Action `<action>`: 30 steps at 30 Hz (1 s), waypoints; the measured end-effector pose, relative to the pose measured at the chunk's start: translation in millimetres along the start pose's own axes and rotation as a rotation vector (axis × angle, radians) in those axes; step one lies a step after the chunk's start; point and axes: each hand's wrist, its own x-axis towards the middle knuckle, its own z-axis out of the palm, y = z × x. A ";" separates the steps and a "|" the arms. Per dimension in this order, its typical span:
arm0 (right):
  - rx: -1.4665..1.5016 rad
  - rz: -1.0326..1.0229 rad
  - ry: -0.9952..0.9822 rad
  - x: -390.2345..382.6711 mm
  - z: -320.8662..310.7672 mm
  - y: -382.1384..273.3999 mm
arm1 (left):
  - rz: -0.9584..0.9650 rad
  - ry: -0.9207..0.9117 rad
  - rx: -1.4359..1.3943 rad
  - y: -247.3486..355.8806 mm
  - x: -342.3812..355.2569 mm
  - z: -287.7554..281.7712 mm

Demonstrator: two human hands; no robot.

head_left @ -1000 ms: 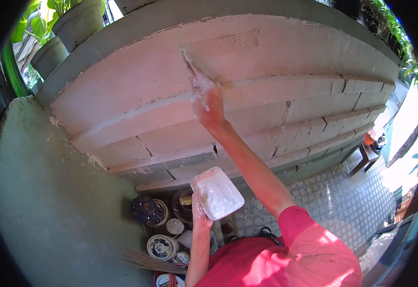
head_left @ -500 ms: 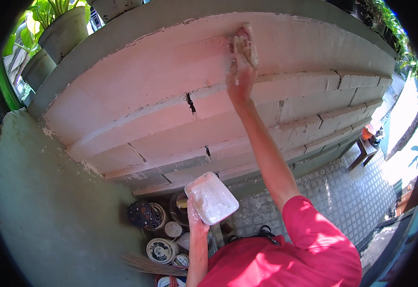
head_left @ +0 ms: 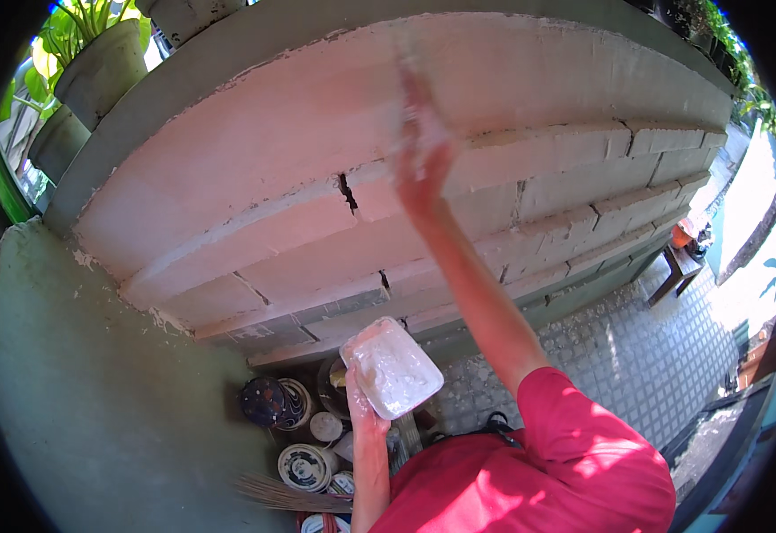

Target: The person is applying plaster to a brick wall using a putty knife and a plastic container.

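Note:
My left hand [head_left: 366, 410] grips the side of a white rectangular tub [head_left: 394, 369], held low before my body. Whitish paint coats the inside of the tub, and some is smeared on my fingers. My right arm reaches up and forward to the upper part of the pale pink wall [head_left: 255, 115]. My right hand [head_left: 422, 164], blurred by motion, is closed around what looks like a paintbrush [head_left: 410, 67]. The brush is smeared too, its tip against or very near the wall just below the grey ledge.
Potted plants [head_left: 102, 71] stand on the grey ledge [head_left: 201, 58]. Below left are paint buckets [head_left: 306, 466], a dark-lidded pail [head_left: 265, 401] and a twig broom [head_left: 277, 491]. A plain side wall [head_left: 95, 373] closes the left. A small bench [head_left: 675, 274] stands on the tiled floor [head_left: 610, 355].
My right hand has swept left and slightly down across the upper wall with the brush. My left hand and the tub have hardly moved. The view has shifted slightly.

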 end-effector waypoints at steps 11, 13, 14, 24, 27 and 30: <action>-0.385 0.090 -0.086 -15.7 16.1 33.0 | 0.033 -0.008 0.042 5.6 -2.4 -5.9; -0.377 0.065 -0.137 -15.9 35.7 10.1 | 0.024 -0.007 0.043 8.0 -2.7 -5.4; -0.315 0.107 -0.142 -15.5 38.0 1.6 | 0.016 -0.007 0.042 8.9 -2.4 -4.5; -0.456 0.040 0.085 22.2 -61.2 62.1 | 0.025 -0.030 -0.001 9.4 -9.3 -0.1; -0.503 -0.038 -0.211 8.0 -51.0 59.4 | 0.033 -0.028 -0.017 9.8 -7.0 -6.6; -0.410 -0.166 -0.472 16.8 -68.5 53.2 | 0.029 0.003 -0.033 13.4 -12.3 -5.1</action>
